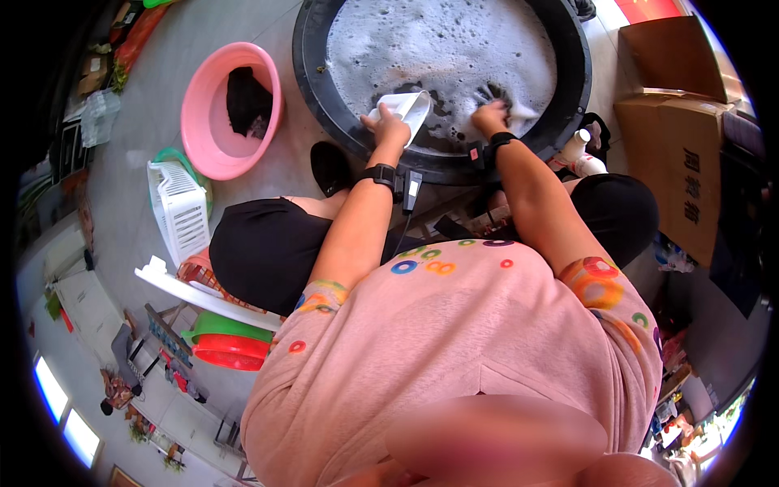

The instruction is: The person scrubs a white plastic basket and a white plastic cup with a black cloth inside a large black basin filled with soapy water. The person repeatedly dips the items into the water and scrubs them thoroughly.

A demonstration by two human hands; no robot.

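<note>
A large black tub [307, 76] full of foamy water [426, 45] stands before me. Over its near left part, my left hand [389, 128] grips a white plastic container [405, 109], which is tilted with its opening towards the right. My right hand [492, 117] is at the foam near the tub's right side, its fingers partly hidden by suds and dark water; whether it holds anything I cannot tell. Just right of that hand, a whitish lump [522, 112], perhaps foam or cloth, pokes up. Both wrists wear black straps with small devices.
Left of the tub stands a pink basin [188, 115] with dark cloth [248, 100] inside. White plastic baskets [182, 213] and green and red basins [234, 353] lie at the left. White bottles [575, 146] stand by the tub's right rim, near a cardboard box [669, 170]. A person [118, 389] is far off at lower left.
</note>
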